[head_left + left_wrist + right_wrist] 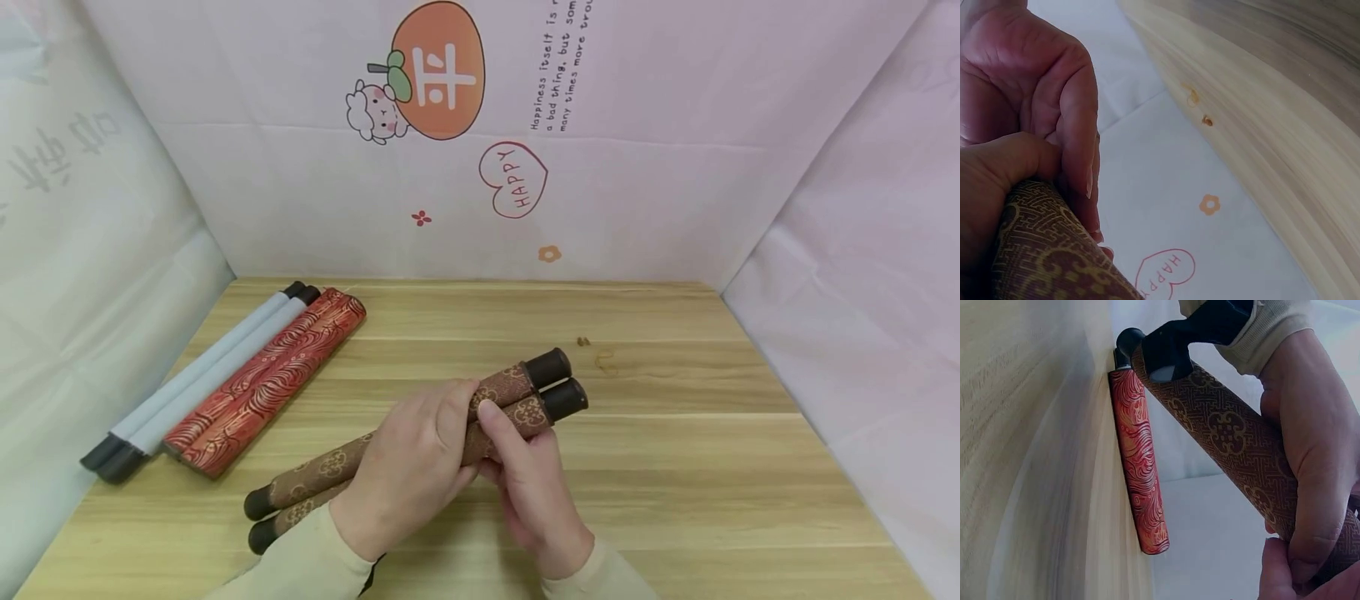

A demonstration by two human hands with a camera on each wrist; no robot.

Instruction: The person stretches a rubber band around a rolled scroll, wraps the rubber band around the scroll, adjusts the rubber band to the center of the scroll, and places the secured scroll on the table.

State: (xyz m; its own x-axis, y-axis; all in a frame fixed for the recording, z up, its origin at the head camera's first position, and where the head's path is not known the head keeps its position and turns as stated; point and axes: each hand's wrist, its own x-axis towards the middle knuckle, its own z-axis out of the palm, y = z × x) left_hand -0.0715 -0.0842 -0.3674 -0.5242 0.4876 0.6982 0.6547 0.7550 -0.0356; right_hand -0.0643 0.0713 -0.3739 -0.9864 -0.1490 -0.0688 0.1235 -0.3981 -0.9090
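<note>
Cream sleeves (300, 558) sit nearest the camera, bare hands out of both. Left grip (408, 462) clamped on the brown patterned scroll (330, 468) around mid-length, curled over it. Right grip (536, 496) clamped on it too, thumb on top, toward the right end. Scroll is a double roll with gold motifs, held up over the near-middle of the wooden worktop (712, 500), slanted: right end far, left end near. Black knobs (566, 404) at both ends. Left side of worktop: red swirl-pattern scroll (268, 383), pale blue scroll (225, 368) just beside it on the left, both lying diagonally. Beyond the hands, right: small brown bit (582, 342) near a thin yellowish loop (605, 362); can't tell what either is. White printed cloth (637, 217) at the far side.
</note>
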